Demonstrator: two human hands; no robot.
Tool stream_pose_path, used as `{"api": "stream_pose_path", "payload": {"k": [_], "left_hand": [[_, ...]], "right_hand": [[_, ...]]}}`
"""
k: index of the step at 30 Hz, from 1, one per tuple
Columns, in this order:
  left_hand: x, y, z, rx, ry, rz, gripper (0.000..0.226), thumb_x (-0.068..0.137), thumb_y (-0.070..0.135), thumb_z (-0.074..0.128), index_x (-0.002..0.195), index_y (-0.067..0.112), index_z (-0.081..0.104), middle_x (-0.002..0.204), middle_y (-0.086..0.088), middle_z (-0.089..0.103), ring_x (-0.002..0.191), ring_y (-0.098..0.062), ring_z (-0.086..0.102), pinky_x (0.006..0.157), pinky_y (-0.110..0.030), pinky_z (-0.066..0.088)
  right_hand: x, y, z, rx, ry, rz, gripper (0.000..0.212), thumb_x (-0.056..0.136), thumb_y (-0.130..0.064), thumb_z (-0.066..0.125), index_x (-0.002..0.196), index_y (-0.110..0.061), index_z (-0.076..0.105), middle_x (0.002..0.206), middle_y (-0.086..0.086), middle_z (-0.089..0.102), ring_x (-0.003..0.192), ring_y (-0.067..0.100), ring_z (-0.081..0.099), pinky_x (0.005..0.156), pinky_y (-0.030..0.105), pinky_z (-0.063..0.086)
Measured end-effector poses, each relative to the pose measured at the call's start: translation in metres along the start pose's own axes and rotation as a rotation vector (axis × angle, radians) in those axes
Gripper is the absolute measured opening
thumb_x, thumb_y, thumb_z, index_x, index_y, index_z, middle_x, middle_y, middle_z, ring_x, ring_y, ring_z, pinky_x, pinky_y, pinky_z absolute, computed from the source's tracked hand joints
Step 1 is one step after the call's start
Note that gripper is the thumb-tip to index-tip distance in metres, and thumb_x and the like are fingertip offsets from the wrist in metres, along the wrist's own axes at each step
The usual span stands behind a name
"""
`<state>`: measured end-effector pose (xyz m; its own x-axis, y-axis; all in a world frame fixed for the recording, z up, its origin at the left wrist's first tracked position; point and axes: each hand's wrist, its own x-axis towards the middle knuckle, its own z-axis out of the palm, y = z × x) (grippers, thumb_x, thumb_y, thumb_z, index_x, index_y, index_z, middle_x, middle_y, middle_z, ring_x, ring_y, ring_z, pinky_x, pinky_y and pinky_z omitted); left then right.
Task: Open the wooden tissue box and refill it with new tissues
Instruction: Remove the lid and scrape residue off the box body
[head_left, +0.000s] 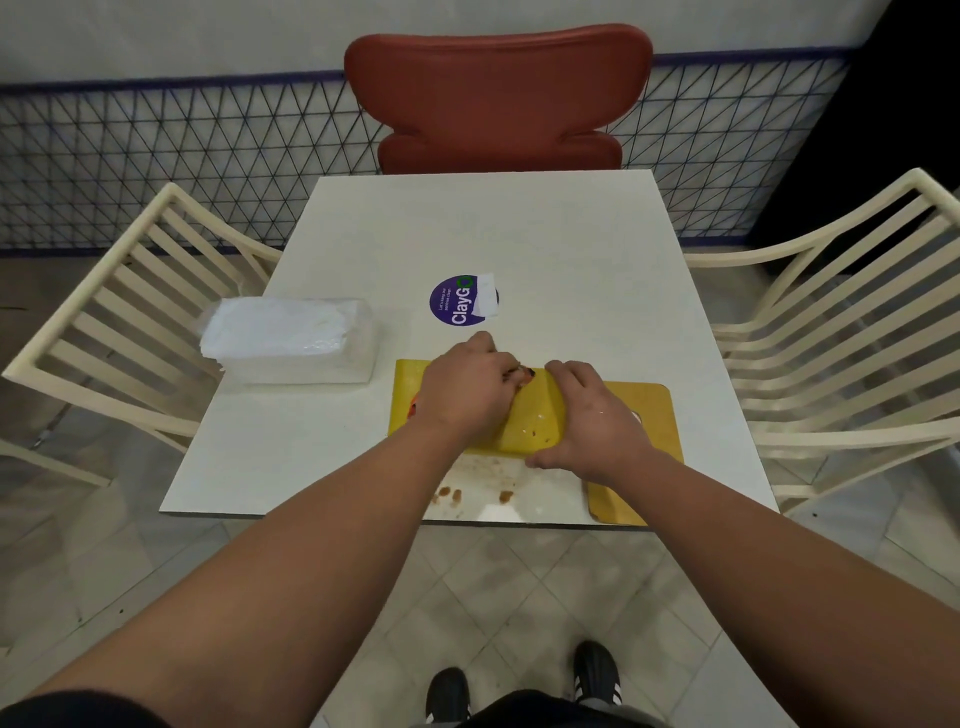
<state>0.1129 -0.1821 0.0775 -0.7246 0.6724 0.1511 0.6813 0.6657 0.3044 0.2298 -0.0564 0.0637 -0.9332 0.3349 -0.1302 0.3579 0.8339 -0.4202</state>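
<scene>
Both hands grip yellow wooden tissue box (530, 415): left hand (465, 395) at its 10 o'clock, right hand (597, 421) at 3. Fingertips hidden. Clear-wrapped white tissue pack (291, 338) at table's (571, 249) 9 o'clock.

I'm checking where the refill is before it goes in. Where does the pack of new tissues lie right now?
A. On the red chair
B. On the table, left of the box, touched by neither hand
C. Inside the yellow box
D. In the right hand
B: the clear-wrapped tissue pack lies on the white table, left of the yellow tissue box, where the left hand and right hand both are.
</scene>
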Motion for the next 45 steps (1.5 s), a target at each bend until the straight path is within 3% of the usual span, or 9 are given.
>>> {"api": "stream_pose_path", "payload": {"k": [7,14,21,25,30,37,42,45], "left_hand": [[-0.008,-0.032,-0.007,0.024,0.045,-0.134,0.029,0.095,0.044,0.047,0.107,0.03,0.07,0.103,0.004,0.055,0.09,-0.018,0.058,0.068,-0.03,0.045],[-0.002,0.02,0.01,0.014,-0.029,0.056,0.032,0.095,0.047,0.044,0.108,0.032,0.069,0.1,0.002,0.054,0.091,-0.018,0.055,0.068,-0.032,0.047],[-0.026,-0.06,-0.011,-0.018,0.134,-0.114,0.025,0.092,0.044,0.056,0.104,0.031,0.073,0.095,0.006,0.056,0.084,-0.017,0.058,0.063,-0.025,0.038],[-0.056,-0.064,-0.001,-0.049,0.219,-0.15,0.019,0.09,0.039,0.06,0.097,0.028,0.074,0.088,0.004,0.055,0.073,-0.019,0.059,0.058,-0.024,0.04],[-0.078,-0.036,0.017,-0.042,0.181,0.105,0.029,0.089,0.045,0.05,0.09,0.029,0.074,0.079,0.004,0.056,0.061,-0.017,0.057,0.047,-0.02,0.036],[-0.086,-0.075,0.007,-0.079,0.291,-0.204,0.018,0.09,0.035,0.061,0.097,0.025,0.074,0.084,0.003,0.055,0.066,-0.019,0.058,0.054,-0.022,0.037],[-0.093,-0.055,0.025,-0.028,0.24,0.089,0.017,0.087,0.032,0.062,0.091,0.02,0.073,0.08,0.001,0.056,0.06,-0.02,0.055,0.046,-0.023,0.041],[-0.095,-0.08,0.02,0.037,0.257,0.115,0.017,0.084,0.028,0.064,0.09,0.015,0.073,0.08,-0.003,0.058,0.059,-0.025,0.056,0.048,-0.026,0.043]], "right_hand": [[0.0,0.001,-0.001,0.011,-0.009,-0.016,0.12,0.056,-0.05,0.088,0.151,-0.023,0.02,0.151,-0.002,0.026,0.125,0.025,0.046,0.092,0.033,0.045],[-0.001,0.0,0.0,0.011,0.002,-0.024,0.118,0.055,-0.049,0.088,0.15,-0.02,0.023,0.149,-0.002,0.029,0.122,0.025,0.049,0.094,0.035,0.047],[-0.001,0.0,-0.003,-0.023,-0.009,-0.008,0.118,0.059,-0.05,0.086,0.152,-0.024,0.017,0.152,-0.004,0.025,0.125,0.026,0.046,0.089,0.032,0.041],[0.002,0.0,-0.002,-0.025,-0.02,-0.006,0.12,0.059,-0.05,0.087,0.152,-0.024,0.017,0.152,-0.003,0.025,0.125,0.027,0.047,0.088,0.032,0.043],[0.007,0.002,-0.002,-0.012,-0.032,-0.016,0.122,0.057,-0.05,0.088,0.152,-0.023,0.017,0.153,0.0,0.024,0.127,0.027,0.046,0.094,0.035,0.046],[0.011,0.003,-0.003,-0.001,-0.046,-0.014,0.121,0.057,-0.049,0.088,0.152,-0.022,0.017,0.152,0.001,0.024,0.127,0.028,0.045,0.094,0.038,0.047],[0.016,0.004,-0.005,-0.019,-0.062,-0.02,0.122,0.057,-0.05,0.087,0.152,-0.022,0.016,0.153,0.002,0.024,0.129,0.027,0.043,0.096,0.039,0.046],[0.02,0.005,-0.007,-0.02,-0.079,-0.015,0.122,0.058,-0.049,0.087,0.152,-0.021,0.015,0.153,0.002,0.023,0.131,0.026,0.041,0.097,0.037,0.044]]}}
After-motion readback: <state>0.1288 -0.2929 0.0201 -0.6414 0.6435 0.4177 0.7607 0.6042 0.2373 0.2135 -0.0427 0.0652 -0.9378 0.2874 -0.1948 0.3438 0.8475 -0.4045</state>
